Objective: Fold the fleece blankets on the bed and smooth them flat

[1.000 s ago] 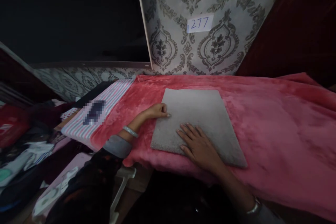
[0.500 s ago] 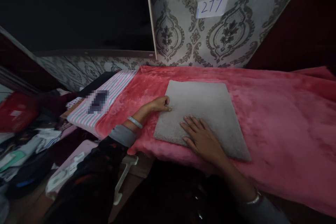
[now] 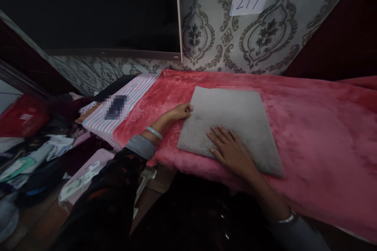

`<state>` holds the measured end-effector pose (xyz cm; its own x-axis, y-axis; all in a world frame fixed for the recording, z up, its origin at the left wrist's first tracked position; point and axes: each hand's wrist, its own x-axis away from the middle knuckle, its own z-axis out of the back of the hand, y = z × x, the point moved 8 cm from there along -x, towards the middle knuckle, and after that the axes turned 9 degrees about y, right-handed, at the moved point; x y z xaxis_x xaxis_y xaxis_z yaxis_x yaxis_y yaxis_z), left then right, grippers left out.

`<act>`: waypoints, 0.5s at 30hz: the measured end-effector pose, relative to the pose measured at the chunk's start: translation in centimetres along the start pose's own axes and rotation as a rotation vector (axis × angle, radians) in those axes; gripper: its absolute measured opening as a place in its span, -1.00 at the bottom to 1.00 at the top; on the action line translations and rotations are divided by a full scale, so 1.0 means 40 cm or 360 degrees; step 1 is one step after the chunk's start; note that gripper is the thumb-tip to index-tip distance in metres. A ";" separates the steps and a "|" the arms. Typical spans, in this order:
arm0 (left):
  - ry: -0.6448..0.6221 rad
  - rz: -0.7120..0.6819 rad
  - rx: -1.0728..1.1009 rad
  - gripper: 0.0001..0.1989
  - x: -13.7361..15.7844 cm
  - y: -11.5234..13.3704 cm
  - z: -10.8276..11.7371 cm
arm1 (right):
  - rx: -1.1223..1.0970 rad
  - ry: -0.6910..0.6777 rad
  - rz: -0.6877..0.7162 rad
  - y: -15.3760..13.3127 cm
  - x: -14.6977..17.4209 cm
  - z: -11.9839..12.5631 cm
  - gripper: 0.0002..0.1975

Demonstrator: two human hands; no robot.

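A square grey mat [image 3: 232, 106] with a plush-looking surface lies flat on a pink-red blanket [image 3: 321, 137]. My right hand [image 3: 232, 151] rests palm down on the mat's near half, its fingers stretched out and slightly spread. At the mat's left edge, my left hand [image 3: 182, 111] has its fingers curled together in a pinch. Whether it grips the edge or something tiny I cannot make out. A small darker patch shows on the mat's surface just right of that hand.
A striped cloth [image 3: 103, 119] with a blurred dark item [image 3: 116, 107] covers the left end. Behind are a large dark screen [image 3: 118, 11] and a paper marked 277 [image 3: 249, 1]. A power strip [image 3: 79, 182] and piled clothes [image 3: 59, 143] lie lower left.
My left hand has drawn back slightly toward the mat's left edge, its thumb now tucked in with the fingers. My right hand stays flat on the mat. The view has shifted a little.
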<state>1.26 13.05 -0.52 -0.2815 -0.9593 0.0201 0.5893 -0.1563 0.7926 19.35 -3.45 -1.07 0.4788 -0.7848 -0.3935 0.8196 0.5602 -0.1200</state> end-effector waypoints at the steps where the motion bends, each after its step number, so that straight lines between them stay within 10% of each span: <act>1: -0.0004 0.0026 0.0014 -0.74 0.003 -0.006 0.003 | 0.0007 -0.0004 0.0003 0.000 0.000 0.000 -0.47; 15: 0.0199 -0.0023 0.0165 -0.72 0.032 -0.004 0.030 | 0.0108 0.0035 0.0057 -0.003 0.003 0.002 -0.47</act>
<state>-0.08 12.14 0.10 -0.1889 -0.9800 -0.0627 0.5026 -0.1513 0.8512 19.33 -3.64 -1.04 0.5017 -0.7581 -0.4166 0.8219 0.5679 -0.0435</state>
